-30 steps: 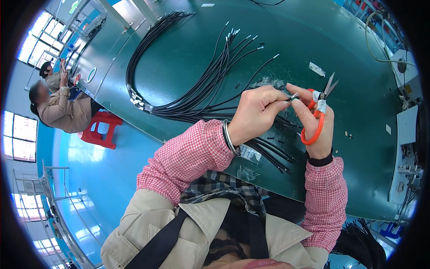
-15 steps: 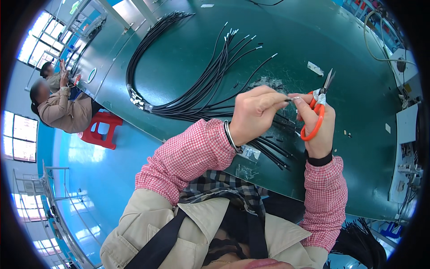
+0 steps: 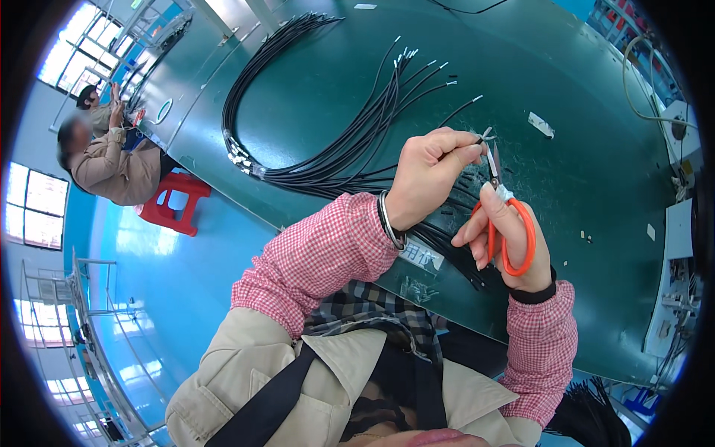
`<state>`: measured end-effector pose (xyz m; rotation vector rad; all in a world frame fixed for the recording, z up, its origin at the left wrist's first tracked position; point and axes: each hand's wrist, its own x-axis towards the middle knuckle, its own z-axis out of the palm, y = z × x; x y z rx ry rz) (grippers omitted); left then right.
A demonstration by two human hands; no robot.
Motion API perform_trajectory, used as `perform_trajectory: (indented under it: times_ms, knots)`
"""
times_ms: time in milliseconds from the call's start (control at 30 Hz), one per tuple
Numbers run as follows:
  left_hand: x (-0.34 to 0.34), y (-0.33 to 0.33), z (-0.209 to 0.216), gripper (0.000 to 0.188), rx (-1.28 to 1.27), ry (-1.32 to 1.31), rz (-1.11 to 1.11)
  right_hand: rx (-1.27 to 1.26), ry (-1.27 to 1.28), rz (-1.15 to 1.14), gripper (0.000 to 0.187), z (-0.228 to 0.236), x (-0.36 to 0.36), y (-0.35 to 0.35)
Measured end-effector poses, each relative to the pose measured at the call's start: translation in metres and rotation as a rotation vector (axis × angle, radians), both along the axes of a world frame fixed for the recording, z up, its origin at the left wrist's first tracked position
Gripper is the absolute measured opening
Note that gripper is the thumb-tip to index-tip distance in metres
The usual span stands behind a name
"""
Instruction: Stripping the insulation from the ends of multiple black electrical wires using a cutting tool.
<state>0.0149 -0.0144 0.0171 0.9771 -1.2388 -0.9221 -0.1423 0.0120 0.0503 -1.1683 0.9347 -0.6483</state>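
My left hand [image 3: 434, 173] is closed in a pinch on the end of a black cable, whose pale stripped tip sticks out past the fingertips. In my right hand [image 3: 514, 242] is a pair of scissors [image 3: 530, 249] with orange handles. Their blades point away from me, slightly apart, right beside the pale cable tip. Whether the blades touch it I cannot tell. A bundle of black cables [image 3: 328, 160] curves across the green table to the left of my hands, many with white ends, and passes under my left hand. Several loose dark ends [image 3: 473, 272] lie below my hands.
Scraps of clear film and short black offcuts lie on the green table [image 3: 596, 186] around my hands. A white label [image 3: 541, 125] lies at the right. Equipment boxes [image 3: 670, 276] line the right edge. Two people sit at the far left, near a red stool [image 3: 175, 203].
The scissors have turned from lying back in my right hand to pointing their blades at the cable tip. My right hand has moved lower, its fingers now in the handles.
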Motion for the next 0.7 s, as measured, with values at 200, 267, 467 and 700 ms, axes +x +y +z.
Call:
perform_trajectory:
  times_ms: [200,267,467,700]
  knots:
    - [0.0001,0.0014,-0.001,0.012,-0.073,-0.149,0.012,-0.009,-0.025,-0.032,0.056,-0.0001,0.0023,0.0011]
    - [-0.0007,0.0018,-0.002,0.012,-0.087,-0.175,0.016,-0.015,-0.039,-0.042,0.059,-0.0009,0.0024,0.0012]
    - [-0.0015,0.0019,-0.002,0.013,-0.099,-0.217,0.016,-0.009,-0.038,-0.051,0.061,-0.0031,0.0014,0.0009]
    - [0.001,0.0001,-0.0032,0.014,-0.103,-0.197,0.022,0.047,-0.021,-0.066,0.055,-0.0007,0.0021,0.0011]
